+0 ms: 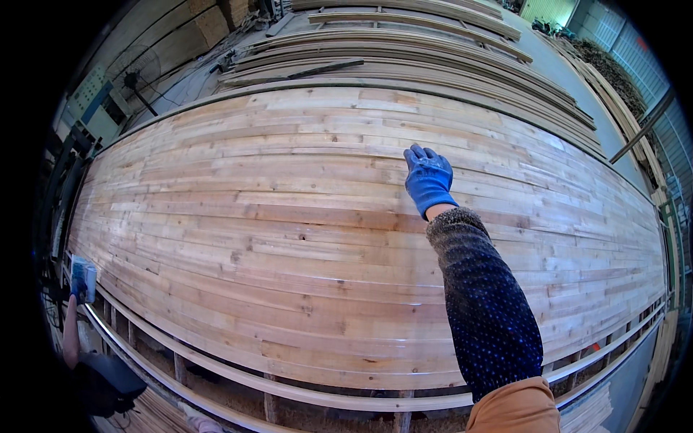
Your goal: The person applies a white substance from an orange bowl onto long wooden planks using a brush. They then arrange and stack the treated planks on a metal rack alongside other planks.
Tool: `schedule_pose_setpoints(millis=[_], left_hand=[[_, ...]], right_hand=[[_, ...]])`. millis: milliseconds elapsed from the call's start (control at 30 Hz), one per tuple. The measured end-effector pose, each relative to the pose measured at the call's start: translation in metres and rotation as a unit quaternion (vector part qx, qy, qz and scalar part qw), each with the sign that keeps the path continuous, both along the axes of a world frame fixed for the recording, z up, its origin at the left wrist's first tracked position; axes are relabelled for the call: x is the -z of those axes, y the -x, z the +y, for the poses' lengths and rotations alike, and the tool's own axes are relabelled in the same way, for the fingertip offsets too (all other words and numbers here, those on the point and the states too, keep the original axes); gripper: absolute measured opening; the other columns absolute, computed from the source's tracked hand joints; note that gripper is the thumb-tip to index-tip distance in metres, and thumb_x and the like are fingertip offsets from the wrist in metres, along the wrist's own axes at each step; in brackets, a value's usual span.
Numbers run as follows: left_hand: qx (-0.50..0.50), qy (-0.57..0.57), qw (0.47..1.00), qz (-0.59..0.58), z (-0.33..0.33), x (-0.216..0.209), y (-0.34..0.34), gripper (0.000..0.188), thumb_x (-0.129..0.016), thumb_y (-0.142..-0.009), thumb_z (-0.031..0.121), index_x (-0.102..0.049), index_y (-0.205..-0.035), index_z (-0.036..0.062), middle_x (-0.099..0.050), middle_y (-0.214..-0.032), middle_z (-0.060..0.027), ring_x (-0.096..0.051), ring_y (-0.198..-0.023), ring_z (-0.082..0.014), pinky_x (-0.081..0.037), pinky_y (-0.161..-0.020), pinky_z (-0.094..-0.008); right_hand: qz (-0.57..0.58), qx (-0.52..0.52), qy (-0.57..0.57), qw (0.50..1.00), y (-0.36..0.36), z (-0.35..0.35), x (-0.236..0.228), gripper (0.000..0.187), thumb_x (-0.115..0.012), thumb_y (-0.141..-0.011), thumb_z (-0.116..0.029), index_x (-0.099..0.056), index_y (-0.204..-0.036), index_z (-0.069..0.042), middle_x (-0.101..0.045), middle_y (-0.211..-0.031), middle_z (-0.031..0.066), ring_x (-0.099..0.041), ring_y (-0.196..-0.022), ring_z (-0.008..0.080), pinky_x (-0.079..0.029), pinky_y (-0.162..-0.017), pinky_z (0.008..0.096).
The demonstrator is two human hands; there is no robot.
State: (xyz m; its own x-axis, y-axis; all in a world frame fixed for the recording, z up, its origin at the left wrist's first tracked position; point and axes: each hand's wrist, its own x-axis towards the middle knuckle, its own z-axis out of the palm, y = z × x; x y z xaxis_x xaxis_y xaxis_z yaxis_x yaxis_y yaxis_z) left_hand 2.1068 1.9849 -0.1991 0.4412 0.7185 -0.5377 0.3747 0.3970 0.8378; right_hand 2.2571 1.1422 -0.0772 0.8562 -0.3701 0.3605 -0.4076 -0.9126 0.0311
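My right hand point(429, 177), in a blue work glove, reaches out over a broad panel of pale wood strips point(289, 245) laid edge to edge. The glove rests on the far half of the panel, beside a dark seam between two strips. Its fingers are bent and pressed together, their tips turned down to the wood; whatever lies under them is hidden. A dark dotted sleeve cover point(491, 310) runs up my right forearm to a tan sleeve. My left hand does not show.
At the lower left, another person's hand point(84, 280) in a blue and white glove is by the panel's end. A slatted frame point(289, 393) borders the near side. Long boards point(404, 58) are stacked beyond the panel. A fan point(132, 78) and a control cabinet point(90, 94) stand far left.
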Motion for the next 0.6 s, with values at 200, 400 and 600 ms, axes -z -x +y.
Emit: schedule_pose_setpoints(millis=[200,400,600], left_hand=[[-0.007,-0.082,0.995,0.050,-0.025,-0.002,0.001,0.087,-0.044,-0.091,0.075,-0.051,-0.142,0.0052,-0.052,-0.144,-0.0145,-0.052,-0.127,-0.0347,-0.040,-0.110,-0.0449],[-0.012,-0.122,0.990,0.069,-0.042,-0.005,-0.002,0.085,-0.045,-0.091,0.074,-0.053,-0.140,0.0048,-0.055,-0.142,-0.0151,-0.055,-0.124,-0.0350,-0.043,-0.108,-0.0450],[-0.019,-0.138,0.988,0.071,-0.048,-0.018,0.006,0.083,-0.047,-0.091,0.073,-0.055,-0.138,0.0044,-0.057,-0.139,-0.0158,-0.057,-0.121,-0.0352,-0.045,-0.106,-0.0451]], right_hand=[[-0.027,0.002,0.024,0.999,0.018,-0.014,-0.004,0.037,-0.066,-0.081,-0.016,-0.068,-0.117,-0.019,-0.060,-0.134,0.0010,-0.057,-0.122,0.0205,-0.045,-0.099,0.0403],[-0.010,0.014,0.024,1.000,0.023,-0.016,-0.016,0.037,-0.062,-0.084,-0.016,-0.067,-0.121,-0.019,-0.058,-0.138,0.0008,-0.055,-0.127,0.0208,-0.043,-0.102,0.0412],[-0.029,-0.005,0.018,0.999,0.032,-0.003,-0.022,0.038,-0.062,-0.082,-0.013,-0.067,-0.120,-0.018,-0.060,-0.135,0.0016,-0.056,-0.124,0.0221,-0.044,-0.101,0.0419]])
